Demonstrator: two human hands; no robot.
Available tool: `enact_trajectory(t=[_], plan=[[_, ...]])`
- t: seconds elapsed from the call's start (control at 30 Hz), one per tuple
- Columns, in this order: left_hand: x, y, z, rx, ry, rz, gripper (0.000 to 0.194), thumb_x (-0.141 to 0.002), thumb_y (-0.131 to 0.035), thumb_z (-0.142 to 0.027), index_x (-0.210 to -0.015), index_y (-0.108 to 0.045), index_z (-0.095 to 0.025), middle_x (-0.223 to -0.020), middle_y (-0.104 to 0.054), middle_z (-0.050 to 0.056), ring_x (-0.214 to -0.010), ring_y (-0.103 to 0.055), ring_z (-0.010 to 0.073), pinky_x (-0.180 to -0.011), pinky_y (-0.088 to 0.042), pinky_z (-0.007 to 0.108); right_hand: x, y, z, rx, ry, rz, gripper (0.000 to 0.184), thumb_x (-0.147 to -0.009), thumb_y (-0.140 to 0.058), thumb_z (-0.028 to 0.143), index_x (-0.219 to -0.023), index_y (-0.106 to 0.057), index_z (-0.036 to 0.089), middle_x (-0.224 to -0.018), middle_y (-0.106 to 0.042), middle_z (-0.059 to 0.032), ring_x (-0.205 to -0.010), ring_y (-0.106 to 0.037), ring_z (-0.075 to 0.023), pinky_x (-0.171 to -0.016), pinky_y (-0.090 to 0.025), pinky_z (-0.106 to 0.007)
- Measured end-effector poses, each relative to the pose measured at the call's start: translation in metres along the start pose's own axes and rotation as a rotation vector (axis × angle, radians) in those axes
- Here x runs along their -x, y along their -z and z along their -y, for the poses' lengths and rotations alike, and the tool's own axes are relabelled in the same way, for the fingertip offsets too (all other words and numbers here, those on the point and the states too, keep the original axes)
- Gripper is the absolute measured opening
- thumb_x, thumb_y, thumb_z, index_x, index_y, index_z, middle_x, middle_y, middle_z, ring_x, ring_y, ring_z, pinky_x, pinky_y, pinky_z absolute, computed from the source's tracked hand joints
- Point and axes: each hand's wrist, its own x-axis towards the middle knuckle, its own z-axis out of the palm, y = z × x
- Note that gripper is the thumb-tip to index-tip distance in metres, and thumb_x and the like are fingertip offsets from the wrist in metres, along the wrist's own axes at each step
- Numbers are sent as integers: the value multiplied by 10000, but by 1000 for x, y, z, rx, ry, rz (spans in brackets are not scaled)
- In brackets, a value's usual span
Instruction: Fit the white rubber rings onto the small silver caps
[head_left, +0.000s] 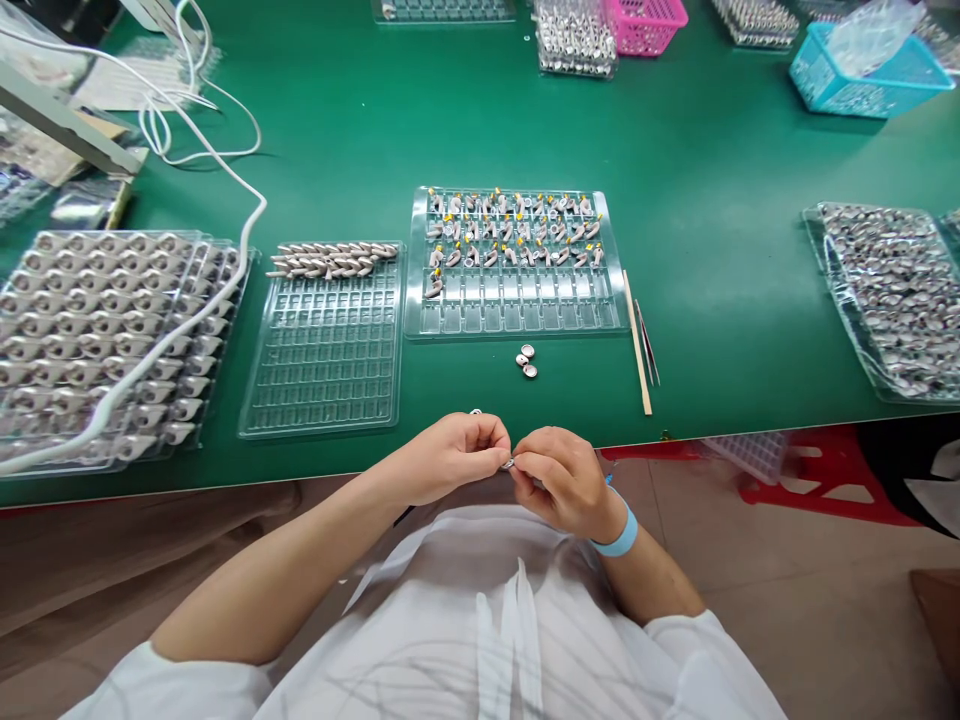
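My left hand [457,455] and my right hand [562,478] meet at the table's front edge, fingers pinched. Between their fingertips sits a small silvery part [508,464], mostly hidden, its kind too small to make out. Just beyond lie a few loose round grey caps [528,352] on the green table [720,300]. Behind them a clear plastic tray [517,318] holds rows of small grey pieces with yellow bits [491,228]; its front row is mostly unfilled. To its left, another clear tray [322,360] carries grey elongated pieces [330,260] along its back.
A wooden stick [637,345] and metal tweezers [647,345] lie right of the middle tray. Stacked trays of grey parts [97,340] stand left, crossed by a white cable [187,310]. A filled tray [892,300] sits right; blue [840,85] and pink [649,25] baskets stand behind.
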Motion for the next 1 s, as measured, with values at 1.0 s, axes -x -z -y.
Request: enact_trajectory(t=[1.0], plan=[[13,5,-16,-615,-163,-103,191,-893,-521,-278,-843,-681,-187,-790,-665,3,-681,-559,126,-644,-420,243,-6,10,-3,-54,-51,53,145,-873,-565,88,-954,-535,205,-802,-674,-45,-678,-566,-139,-616,-475,-278]])
